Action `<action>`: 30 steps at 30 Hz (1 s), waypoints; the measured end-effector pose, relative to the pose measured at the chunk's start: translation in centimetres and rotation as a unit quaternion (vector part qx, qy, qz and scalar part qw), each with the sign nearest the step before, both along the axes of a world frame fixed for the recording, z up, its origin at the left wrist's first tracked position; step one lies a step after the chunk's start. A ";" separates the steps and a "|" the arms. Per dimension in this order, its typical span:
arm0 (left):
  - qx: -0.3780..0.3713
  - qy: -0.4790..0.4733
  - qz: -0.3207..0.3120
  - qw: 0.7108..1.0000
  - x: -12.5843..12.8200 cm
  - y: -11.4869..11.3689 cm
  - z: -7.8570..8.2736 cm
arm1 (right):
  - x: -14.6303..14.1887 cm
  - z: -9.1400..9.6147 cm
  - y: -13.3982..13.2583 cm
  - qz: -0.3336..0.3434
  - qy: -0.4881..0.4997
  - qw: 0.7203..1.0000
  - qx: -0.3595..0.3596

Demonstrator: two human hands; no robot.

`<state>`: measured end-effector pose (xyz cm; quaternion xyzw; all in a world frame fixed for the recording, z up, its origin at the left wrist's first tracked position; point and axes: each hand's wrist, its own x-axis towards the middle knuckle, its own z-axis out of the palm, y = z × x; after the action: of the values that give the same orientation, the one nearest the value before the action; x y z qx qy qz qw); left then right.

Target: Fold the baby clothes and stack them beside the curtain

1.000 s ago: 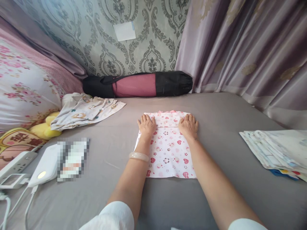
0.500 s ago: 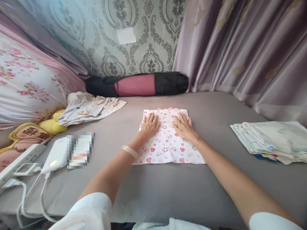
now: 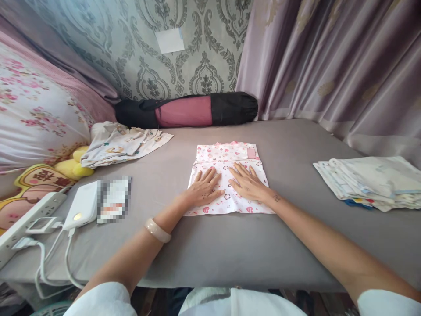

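A white folded garment with pink hearts (image 3: 226,158) lies flat in the middle of the grey bed sheet (image 3: 230,254). My left hand (image 3: 203,189) rests flat on its lower left part, fingers spread and open. Beside it, my right hand (image 3: 247,184) presses flat on the lower middle part, fingers stretched out. Neither hand holds anything. A pale bangle (image 3: 158,230) sits on my left wrist.
A stack of folded cloths (image 3: 371,182) lies at the right. A crumpled printed garment (image 3: 123,142) lies at the back left, near a yellow plush toy (image 3: 74,162). A black and pink roll bag (image 3: 187,109) lines the wall. A white power bank (image 3: 82,210), power strip (image 3: 26,219) and cables sit at the left.
Both hands have slid from the garment's top fold down toward its lower half, closer together. The view has pulled back, so the bed's near edge now shows.
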<state>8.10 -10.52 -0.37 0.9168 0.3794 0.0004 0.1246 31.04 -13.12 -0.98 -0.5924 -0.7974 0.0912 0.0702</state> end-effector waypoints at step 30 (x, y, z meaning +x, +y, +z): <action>0.029 -0.110 0.275 0.955 -8.0 -4.1 0.5 | 6.8 3.6 -7.5 -0.196 0.349 0.913 -0.086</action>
<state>0.06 -14.57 0.12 0.7747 0.6003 0.1469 0.1336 37.84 -20.61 2.60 -0.6713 -0.5791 0.3441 0.3092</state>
